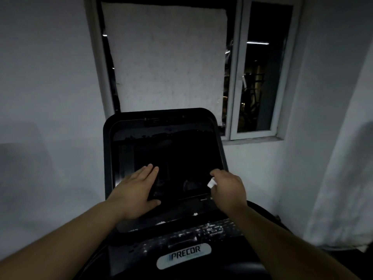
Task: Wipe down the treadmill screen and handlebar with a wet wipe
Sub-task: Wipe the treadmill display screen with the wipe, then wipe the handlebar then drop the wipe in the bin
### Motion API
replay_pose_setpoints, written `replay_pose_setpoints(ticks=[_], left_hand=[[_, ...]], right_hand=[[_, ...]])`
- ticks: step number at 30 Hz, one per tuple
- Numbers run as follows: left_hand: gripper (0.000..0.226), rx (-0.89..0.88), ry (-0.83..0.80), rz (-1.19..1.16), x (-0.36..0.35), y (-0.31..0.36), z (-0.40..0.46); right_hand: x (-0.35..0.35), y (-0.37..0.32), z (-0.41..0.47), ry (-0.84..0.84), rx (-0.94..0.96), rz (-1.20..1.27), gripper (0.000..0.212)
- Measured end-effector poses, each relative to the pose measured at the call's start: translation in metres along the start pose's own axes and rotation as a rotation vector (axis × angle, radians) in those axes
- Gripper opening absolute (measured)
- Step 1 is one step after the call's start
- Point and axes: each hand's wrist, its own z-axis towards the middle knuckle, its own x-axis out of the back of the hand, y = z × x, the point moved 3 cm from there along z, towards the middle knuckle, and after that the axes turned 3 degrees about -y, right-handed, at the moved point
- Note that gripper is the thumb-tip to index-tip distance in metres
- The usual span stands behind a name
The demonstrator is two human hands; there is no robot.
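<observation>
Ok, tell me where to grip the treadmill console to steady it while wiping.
Grip the console's lower left edge from the left, where the left hand lies flat. This leaves the screen free for the right hand and wipe.

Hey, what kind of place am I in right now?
Probably a gym or home workout room: a black treadmill console with a dark screen and a white oval Precor logo badge stands against a white wall with a white-framed window.
</observation>
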Motion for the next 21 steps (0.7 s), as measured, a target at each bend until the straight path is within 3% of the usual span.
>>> replay_pose_setpoints(ticks=[6,15,21], left_hand=[[0.105,0.025,-0.037,-0.022,0.005,0.04,-0.031],[0.105,-0.011,-0.061,-0.016,0.029,0.105,-0.059],[0.105,-0.08,-0.076,-0.006,0.035,0.139,-0.055]], right_hand=[[0.047,0.008,-0.05,0.029,0.039,0.008,0.035],[0.112,0.021,-0.093,0.07,0.024,-0.008,0.008],[0.135,0.03,-0.114,0.086,-0.008,-0.024,0.002]])
